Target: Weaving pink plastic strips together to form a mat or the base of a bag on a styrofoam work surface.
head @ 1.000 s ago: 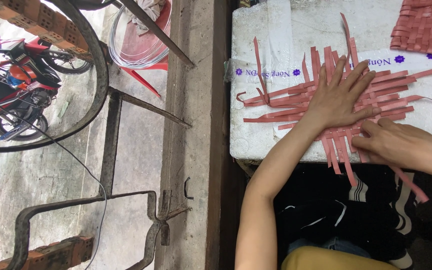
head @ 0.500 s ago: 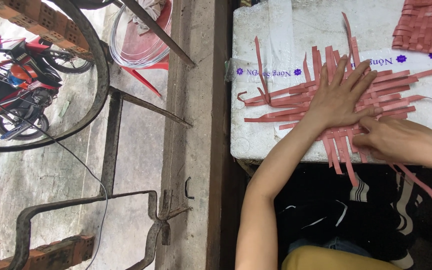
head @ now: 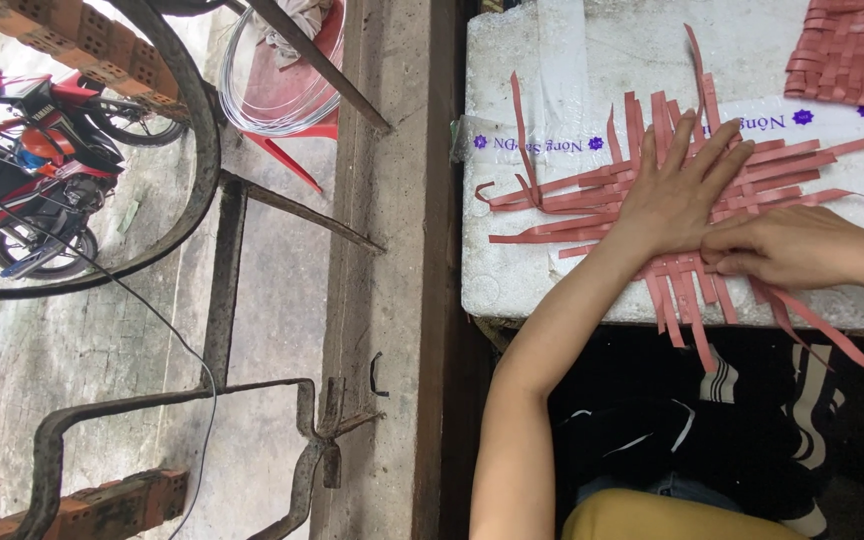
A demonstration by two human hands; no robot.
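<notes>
A red motorcycle (head: pixel 27 170) stood far left. The left hand (head: pixel 677 190) lay flat, fingers spread, on pink strips (head: pixel 592 200) atop the white foam board (head: pixel 552 60). The right hand (head: pixel 787 250) pinched strips at the weave's near edge, fingers together.

white foam box (head: pixel 552 270) | under pink strips | purple print band with flower marks across top

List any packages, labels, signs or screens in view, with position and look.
White foam box: under both hands, right of the concrete ledge; blocky and white.
Printed band: across the box top beneath the pink strips; purple lettering with small purple flower marks.
No screens or signs in view.
</notes>
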